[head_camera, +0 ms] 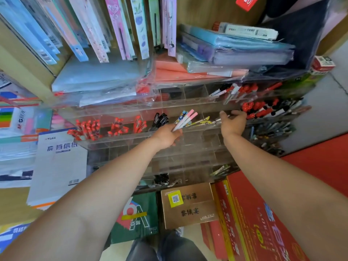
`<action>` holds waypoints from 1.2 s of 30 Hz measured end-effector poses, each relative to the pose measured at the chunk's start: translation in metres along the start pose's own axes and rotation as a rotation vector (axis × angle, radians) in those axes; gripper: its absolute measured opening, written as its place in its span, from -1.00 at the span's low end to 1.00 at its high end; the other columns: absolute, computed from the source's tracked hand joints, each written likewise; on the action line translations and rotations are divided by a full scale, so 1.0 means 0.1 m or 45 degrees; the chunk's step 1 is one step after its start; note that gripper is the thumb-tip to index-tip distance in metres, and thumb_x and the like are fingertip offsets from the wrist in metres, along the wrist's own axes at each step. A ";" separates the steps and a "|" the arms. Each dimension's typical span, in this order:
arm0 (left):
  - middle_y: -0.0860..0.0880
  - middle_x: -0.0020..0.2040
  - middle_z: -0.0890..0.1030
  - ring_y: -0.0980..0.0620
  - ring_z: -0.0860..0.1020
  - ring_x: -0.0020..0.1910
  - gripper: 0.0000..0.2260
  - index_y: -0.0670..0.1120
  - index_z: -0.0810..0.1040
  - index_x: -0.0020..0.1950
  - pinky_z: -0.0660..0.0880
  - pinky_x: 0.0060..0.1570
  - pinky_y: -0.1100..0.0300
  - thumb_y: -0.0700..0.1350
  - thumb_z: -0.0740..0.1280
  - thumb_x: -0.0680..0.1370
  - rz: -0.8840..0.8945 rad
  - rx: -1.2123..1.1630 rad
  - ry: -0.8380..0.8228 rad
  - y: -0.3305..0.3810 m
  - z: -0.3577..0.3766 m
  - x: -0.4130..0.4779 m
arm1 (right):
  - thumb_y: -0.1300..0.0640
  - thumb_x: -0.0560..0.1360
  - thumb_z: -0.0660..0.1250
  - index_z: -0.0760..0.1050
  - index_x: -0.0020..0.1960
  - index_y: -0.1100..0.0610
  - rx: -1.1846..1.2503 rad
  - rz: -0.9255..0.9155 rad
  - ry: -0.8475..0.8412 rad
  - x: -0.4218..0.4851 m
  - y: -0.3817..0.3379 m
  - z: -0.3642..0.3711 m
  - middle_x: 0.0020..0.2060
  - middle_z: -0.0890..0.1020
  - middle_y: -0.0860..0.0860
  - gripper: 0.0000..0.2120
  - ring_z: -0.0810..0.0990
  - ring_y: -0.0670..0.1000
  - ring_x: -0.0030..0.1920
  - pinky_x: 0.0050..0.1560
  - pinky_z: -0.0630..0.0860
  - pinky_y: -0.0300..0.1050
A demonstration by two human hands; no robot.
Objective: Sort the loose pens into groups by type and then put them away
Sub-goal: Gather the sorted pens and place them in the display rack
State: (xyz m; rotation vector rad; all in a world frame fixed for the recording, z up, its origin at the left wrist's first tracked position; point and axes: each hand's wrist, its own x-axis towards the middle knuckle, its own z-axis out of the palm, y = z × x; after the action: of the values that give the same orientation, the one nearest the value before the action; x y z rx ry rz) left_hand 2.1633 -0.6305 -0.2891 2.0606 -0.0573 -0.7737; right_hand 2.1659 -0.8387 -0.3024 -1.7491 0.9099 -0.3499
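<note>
A clear acrylic tiered pen rack (131,137) stands before me. My left hand (166,137) grips a small bunch of pens (185,119) with pink and blue caps, tips pointing up and right over the middle tier. My right hand (232,122) reaches into a compartment of that tier, fingers curled round a thin pale pen (223,118). Yellow-patterned pens (202,121) lie in the compartment between my hands. Red-capped pens (88,128) and black pens (161,118) fill compartments to the left.
More red and black pens (263,110) sit in the right compartments. Plastic-wrapped folders (235,51) and paper packs (98,80) lie on top of the rack. Cardboard boxes (188,206) and a red box (254,223) stand on the floor below. A paper pad (58,162) leans at the left.
</note>
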 end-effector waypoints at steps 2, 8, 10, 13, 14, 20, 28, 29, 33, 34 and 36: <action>-0.04 -0.10 0.59 0.09 0.52 -0.26 -0.73 -0.14 0.45 0.28 0.42 -0.36 0.33 -0.05 0.16 0.65 0.020 0.012 -0.015 0.01 0.02 -0.02 | 0.03 0.49 0.40 0.46 0.05 0.16 0.121 0.041 -0.238 -0.16 -0.06 -0.03 -0.16 0.57 0.01 -0.75 0.54 -0.02 -0.19 -0.07 0.56 -0.04; -0.10 -0.11 0.62 0.03 0.56 -0.26 -0.82 -0.15 0.48 0.12 0.52 -0.24 0.21 -0.09 0.17 0.65 0.087 0.090 -0.130 -0.01 0.08 -0.17 | 0.14 0.51 0.38 0.58 -0.01 0.14 0.268 0.199 -1.033 -0.56 -0.17 0.05 -0.24 0.63 0.01 -0.91 0.53 -0.11 -0.33 -0.31 0.50 -0.26; -0.08 -0.14 0.61 0.05 0.56 -0.27 -0.85 -0.12 0.46 0.11 0.50 -0.34 0.29 -0.10 0.16 0.65 0.105 0.117 -0.132 -0.06 0.05 -0.25 | 0.20 0.51 0.37 0.56 -0.03 0.15 0.285 0.201 -1.050 -0.65 -0.17 0.10 -0.27 0.62 0.01 -0.95 0.52 -0.10 -0.35 -0.32 0.51 -0.28; -0.07 -0.10 0.62 -0.05 0.57 -0.18 -0.86 -0.07 0.47 0.10 0.54 -0.16 0.09 -0.03 0.21 0.63 0.129 0.217 -0.057 -0.21 -0.08 -0.36 | 0.22 0.51 0.37 0.56 -0.06 0.16 0.282 0.190 -1.057 -0.79 -0.17 0.19 -0.28 0.62 0.02 -0.98 0.54 -0.10 -0.35 -0.31 0.53 -0.29; -0.03 -0.13 0.59 -0.05 0.55 -0.18 -0.86 -0.02 0.46 0.09 0.49 -0.17 0.10 0.02 0.24 0.61 0.115 0.296 -0.001 -0.27 -0.14 -0.42 | 0.22 0.51 0.37 0.56 -0.06 0.16 0.280 0.189 -1.042 -0.86 -0.18 0.23 -0.26 0.63 0.04 -0.98 0.56 -0.10 -0.35 -0.30 0.55 -0.30; -0.02 0.11 0.53 -0.03 0.51 0.04 -0.77 0.00 0.51 0.17 0.49 -0.01 0.09 0.03 0.32 0.55 0.009 0.742 0.473 -0.85 -0.69 -0.87 | 0.26 0.51 0.37 0.55 -0.10 0.23 0.286 0.205 -0.941 -1.34 -0.21 0.64 -0.22 0.61 0.11 -0.96 0.61 -0.04 -0.31 -0.24 0.63 -0.24; -0.13 0.40 0.37 -0.14 0.30 0.39 -0.52 -0.08 0.32 0.43 0.33 0.29 0.01 0.02 0.28 0.55 -0.247 0.975 0.408 -1.96 -1.31 -1.29 | 0.29 0.50 0.38 0.55 -0.13 0.28 0.304 0.303 -0.971 -2.18 -0.14 1.33 -0.26 0.64 0.11 -0.95 0.68 0.00 -0.25 -0.10 0.64 -0.21; -0.13 0.46 0.30 -0.14 0.23 0.45 -0.47 -0.09 0.26 0.48 0.28 0.35 0.00 0.04 0.27 0.55 -0.258 1.023 0.347 -2.10 -1.35 -1.31 | 0.29 0.50 0.38 0.55 -0.13 0.26 0.296 0.319 -0.961 -2.27 -0.10 1.42 -0.24 0.65 0.12 -0.95 0.69 0.00 -0.23 -0.07 0.63 -0.21; -0.12 0.58 -0.04 -0.15 -0.06 0.56 -0.35 -0.09 -0.01 0.58 0.06 0.49 -0.05 0.10 0.19 0.60 -0.271 1.113 0.142 -2.62 -1.45 -1.33 | 0.29 0.53 0.34 0.54 -0.09 0.21 0.255 0.353 -0.895 -2.58 0.05 1.84 -0.18 0.66 0.09 -0.96 0.69 0.01 -0.14 -0.05 0.61 -0.26; -0.11 0.58 -0.08 -0.14 -0.08 0.56 -0.35 -0.09 -0.04 0.58 0.03 0.50 -0.05 0.10 0.17 0.61 -0.263 1.118 0.111 -2.73 -1.47 -1.33 | 0.29 0.53 0.33 0.54 -0.08 0.19 0.229 0.354 -0.869 -2.63 0.08 1.94 -0.17 0.66 0.07 -0.96 0.69 0.00 -0.12 -0.06 0.61 -0.28; -0.11 0.58 -0.10 -0.15 -0.09 0.56 -0.38 -0.11 -0.04 0.57 0.01 0.50 -0.05 0.08 0.14 0.62 -0.220 1.136 0.082 -2.91 -1.49 -1.33 | 0.28 0.54 0.32 0.55 -0.05 0.19 0.184 0.355 -0.830 -2.73 0.14 2.12 -0.18 0.66 0.05 -0.95 0.69 0.00 -0.09 -0.03 0.61 -0.27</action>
State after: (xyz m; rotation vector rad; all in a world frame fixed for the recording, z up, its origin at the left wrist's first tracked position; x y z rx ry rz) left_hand 2.0664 -0.3054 -0.3875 2.9632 -0.2235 -0.8778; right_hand 2.1125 -0.4989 -0.3414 -1.4365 0.6152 0.3196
